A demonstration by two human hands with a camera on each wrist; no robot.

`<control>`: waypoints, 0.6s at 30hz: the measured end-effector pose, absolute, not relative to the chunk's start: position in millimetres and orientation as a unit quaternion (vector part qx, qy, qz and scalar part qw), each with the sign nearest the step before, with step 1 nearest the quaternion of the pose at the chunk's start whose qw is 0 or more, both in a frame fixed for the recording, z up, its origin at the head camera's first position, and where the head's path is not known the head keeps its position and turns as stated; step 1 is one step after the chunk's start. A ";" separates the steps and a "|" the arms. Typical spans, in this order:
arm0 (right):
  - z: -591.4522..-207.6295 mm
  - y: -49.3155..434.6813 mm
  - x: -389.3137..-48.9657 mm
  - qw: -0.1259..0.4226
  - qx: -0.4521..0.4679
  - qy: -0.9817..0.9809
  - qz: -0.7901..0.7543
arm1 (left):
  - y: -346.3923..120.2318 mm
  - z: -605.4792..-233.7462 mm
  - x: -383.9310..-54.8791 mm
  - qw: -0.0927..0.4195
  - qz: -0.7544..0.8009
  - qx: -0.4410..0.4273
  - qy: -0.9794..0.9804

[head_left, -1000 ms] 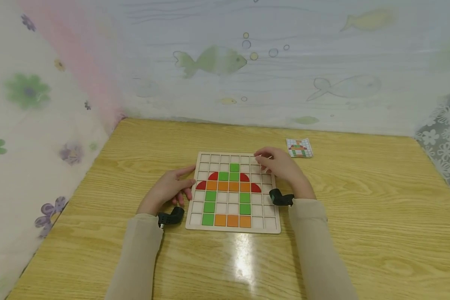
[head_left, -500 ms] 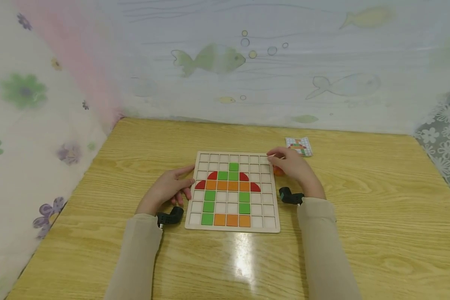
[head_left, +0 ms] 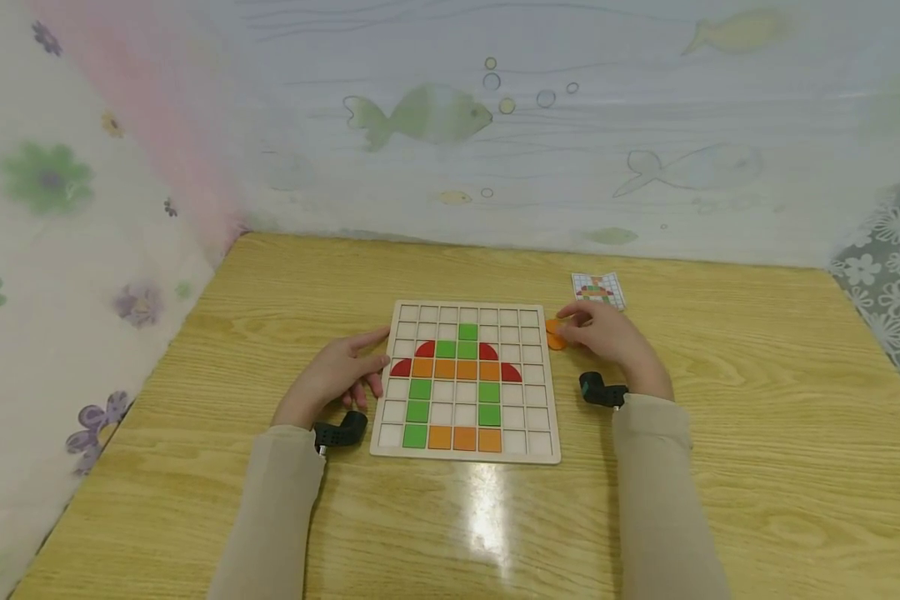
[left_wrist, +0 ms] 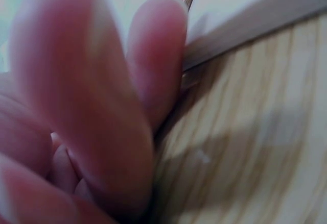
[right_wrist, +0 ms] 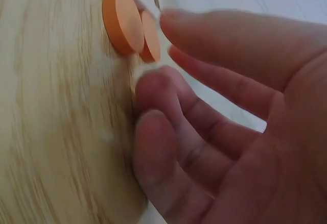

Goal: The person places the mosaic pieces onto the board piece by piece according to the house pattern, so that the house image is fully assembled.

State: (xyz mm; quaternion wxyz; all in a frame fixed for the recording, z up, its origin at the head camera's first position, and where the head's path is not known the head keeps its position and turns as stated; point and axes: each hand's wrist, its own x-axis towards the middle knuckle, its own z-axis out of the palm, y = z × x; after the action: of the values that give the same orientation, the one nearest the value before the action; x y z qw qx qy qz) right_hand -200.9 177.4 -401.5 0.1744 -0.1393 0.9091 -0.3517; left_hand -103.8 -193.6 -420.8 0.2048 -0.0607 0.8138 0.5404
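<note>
A square wooden grid board (head_left: 441, 415) lies on the table with green, orange and red pieces set in its cells. My left hand (head_left: 332, 373) rests at the board's left edge, fingers against its side; in the left wrist view a fingertip (left_wrist: 158, 35) shows beside the pale rim. Two orange rounded pieces (right_wrist: 124, 22) lie on the table along the board's right edge. Beside them, my right hand (head_left: 603, 333) has its fingers loosely bent with a gap between thumb and fingers; nothing shows in its grasp. The thumb tip is close to the orange pieces in the right wrist view.
A small picture card (head_left: 597, 288) lies behind the right hand, showing a coloured grid pattern. The table (head_left: 757, 400) runs back to a wall covering (head_left: 555, 167) with drawn fish. Black wrist cameras (head_left: 600, 390) sit on both wrists.
My right hand has moved right, from over the board's upper right corner to the table beside it. The orange pieces have come into view there. The left hand stays in place.
</note>
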 end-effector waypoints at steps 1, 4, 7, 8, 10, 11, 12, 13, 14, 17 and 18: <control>-401.3 178.3 -200.6 0.176 -0.143 0.909 -0.349 | -193.6 -420.8 -103.8 0.205 0.541 -0.061 0.813; -400.7 180.2 -199.9 0.185 -0.154 0.906 -0.350 | -193.8 -420.8 -103.5 0.205 0.543 -0.063 0.812; -400.9 181.0 -200.1 0.193 -0.161 0.901 -0.354 | -194.0 -420.9 -103.5 0.205 0.543 -0.065 0.812; -400.8 181.0 -199.9 0.197 -0.163 0.899 -0.356 | -194.0 -421.0 -103.6 0.205 0.543 -0.065 0.812; -400.7 180.6 -199.6 0.202 -0.169 0.896 -0.357 | -194.0 -421.1 -104.0 0.205 0.544 -0.067 0.811; -400.6 180.3 -199.4 0.203 -0.173 0.895 -0.357 | -194.0 -421.2 -104.2 0.205 0.543 -0.067 0.812; -400.3 179.9 -199.0 0.203 -0.177 0.894 -0.358 | -194.0 -421.2 -104.4 0.206 0.543 -0.067 0.812; -400.2 179.6 -198.7 0.203 -0.182 0.893 -0.357 | -194.0 -421.2 -104.7 0.206 0.543 -0.067 0.811; -400.2 179.5 -198.6 0.202 -0.188 0.892 -0.357 | -194.1 -421.3 -104.8 0.206 0.542 -0.067 0.812; -399.7 179.0 -197.8 0.198 -0.204 0.890 -0.357 | -194.3 -421.7 -105.0 0.207 0.543 -0.066 0.811; -399.4 178.9 -197.4 0.198 -0.208 0.889 -0.356 | -194.3 -421.9 -105.0 0.208 0.544 -0.066 0.811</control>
State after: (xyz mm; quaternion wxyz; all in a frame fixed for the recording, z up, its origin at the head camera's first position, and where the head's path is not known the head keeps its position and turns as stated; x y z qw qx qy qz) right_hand -197.4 178.9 -399.4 0.1976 -0.2083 0.8892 -0.3563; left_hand -105.0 -194.3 -421.9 0.2076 -0.0661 0.8106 0.5436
